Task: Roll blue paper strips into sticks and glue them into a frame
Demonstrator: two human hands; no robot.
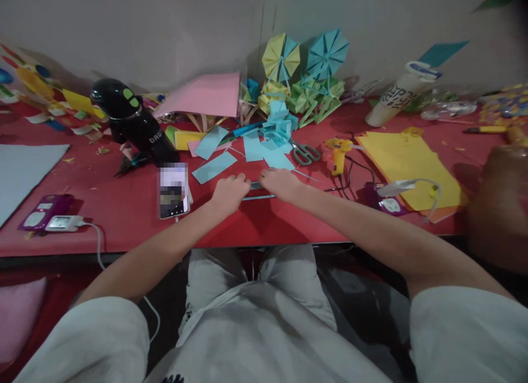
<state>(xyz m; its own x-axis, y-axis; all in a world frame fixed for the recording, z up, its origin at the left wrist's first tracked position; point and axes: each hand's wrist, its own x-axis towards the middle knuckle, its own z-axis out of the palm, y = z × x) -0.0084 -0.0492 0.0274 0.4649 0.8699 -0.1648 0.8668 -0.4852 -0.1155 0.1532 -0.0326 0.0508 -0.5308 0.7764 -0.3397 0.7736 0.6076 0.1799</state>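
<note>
My left hand (231,194) and my right hand (281,184) are close together over the red table (264,226), fingers curled down and closed. Between them runs a narrow strip of light blue paper (259,197), its ends hidden under the hands. I cannot tell how it is folded. Just beyond lie loose blue paper rectangles (215,167) and a pair of grey-handled scissors (305,154). Left of my left hand a phone (173,190) rests on the table.
A yellow glue gun (338,155) and yellow paper sheets (416,171) lie to the right. A black bottle (138,125) stands at the left. Folded paper umbrellas (327,54) and a white cup (396,100) are at the back. Another person's arm (501,207) shows at far right.
</note>
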